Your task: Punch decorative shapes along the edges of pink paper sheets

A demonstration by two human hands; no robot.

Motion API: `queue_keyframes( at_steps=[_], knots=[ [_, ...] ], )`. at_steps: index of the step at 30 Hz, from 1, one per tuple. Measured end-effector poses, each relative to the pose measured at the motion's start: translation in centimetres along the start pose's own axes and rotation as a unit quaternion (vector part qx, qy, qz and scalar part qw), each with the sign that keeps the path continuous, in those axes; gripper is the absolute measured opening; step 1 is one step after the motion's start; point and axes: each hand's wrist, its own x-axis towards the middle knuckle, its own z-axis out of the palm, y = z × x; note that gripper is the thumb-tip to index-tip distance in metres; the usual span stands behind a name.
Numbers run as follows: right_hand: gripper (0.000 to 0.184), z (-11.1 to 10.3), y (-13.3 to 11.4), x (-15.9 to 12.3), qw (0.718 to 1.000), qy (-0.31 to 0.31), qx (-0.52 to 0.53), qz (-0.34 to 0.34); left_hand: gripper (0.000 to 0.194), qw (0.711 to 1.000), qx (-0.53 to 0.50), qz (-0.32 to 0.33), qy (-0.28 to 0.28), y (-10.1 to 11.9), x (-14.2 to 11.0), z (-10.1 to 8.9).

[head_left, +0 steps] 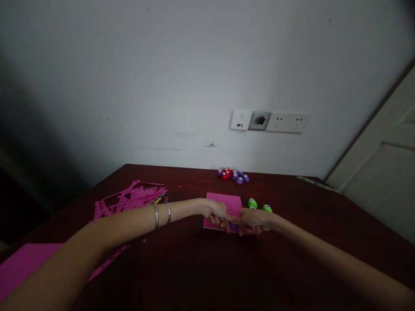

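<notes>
My left hand (pixel 218 214) and my right hand (pixel 253 220) meet at the front right part of a pink paper pad (pixel 216 199). Their fingers are curled and the fingertips touch or nearly touch. Between them shows a bit of a purple craft punch (pixel 234 226), mostly hidden by the fingers; both hands seem closed on it. Just behind my right hand lie several green craft punches (pixel 252 202), round with a white and black spot on top. How the punch sits against the paper is hidden.
Red craft punches (pixel 226 174) and purple ones (pixel 239 180) cluster near the wall. Punched pink paper scraps (pixel 125 199) spread at left, beside a pencil-like stick (pixel 158 199). A pink sheet (pixel 26 263) lies front left. Wall sockets (pixel 288 122) sit above the dark table (pixel 201 272).
</notes>
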Motion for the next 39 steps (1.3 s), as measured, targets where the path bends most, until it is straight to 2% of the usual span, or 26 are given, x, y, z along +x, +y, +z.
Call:
queue_keyframes(
  at_steps=[2,3,6,8,10,13,17,20,24,29,33,39],
  knots=[
    [0.046,0.1,0.1,-0.2,0.999,0.035,-0.011,-0.008,0.042,0.995,-0.001,-0.095,0.011,1.3,-0.9,0.1],
    [0.043,0.2,0.1,-0.3,0.998,0.062,-0.016,-0.015,0.037,0.994,0.014,-0.107,0.030,1.9,-1.4,-0.1],
    [0.040,0.7,0.2,-0.3,0.988,0.142,-0.035,-0.049,0.022,0.984,0.112,-0.067,0.123,2.6,-2.4,-1.2],
    [0.042,1.1,0.4,-0.2,0.979,0.187,-0.053,-0.063,0.016,0.970,0.159,-0.033,0.182,2.1,-2.6,-2.1],
    [0.044,1.5,0.7,-0.1,0.970,0.225,-0.061,-0.065,0.013,0.960,0.178,0.004,0.215,1.0,-2.6,-2.8],
    [0.045,1.6,1.2,-0.3,0.961,0.260,-0.041,-0.082,0.020,0.961,0.192,0.030,0.199,-0.8,-2.3,-3.2],
    [0.031,1.3,1.8,-1.0,0.944,0.284,-0.025,-0.168,0.031,0.959,0.214,0.017,0.187,-2.0,-2.0,-2.9],
    [0.028,1.3,2.2,-1.2,0.935,0.278,-0.050,-0.214,0.037,0.957,0.217,0.009,0.194,-2.2,-1.9,-2.6],
    [0.041,2.0,3.0,-0.7,0.927,0.283,-0.095,-0.226,0.037,0.958,0.213,0.016,0.190,-2.2,-1.7,-2.7],
    [0.027,2.5,3.5,0.2,0.920,0.293,-0.109,-0.238,0.036,0.961,0.203,0.024,0.184,-2.4,-1.6,-2.7],
    [0.027,2.3,3.6,0.3,0.935,0.274,-0.081,-0.212,0.037,0.962,0.191,0.023,0.195,-2.9,-1.4,-2.7],
    [0.025,1.4,3.5,-1.3,0.965,0.191,-0.041,-0.173,0.037,0.964,0.186,0.015,0.191,-2.9,-1.3,-2.6]
  ],
)
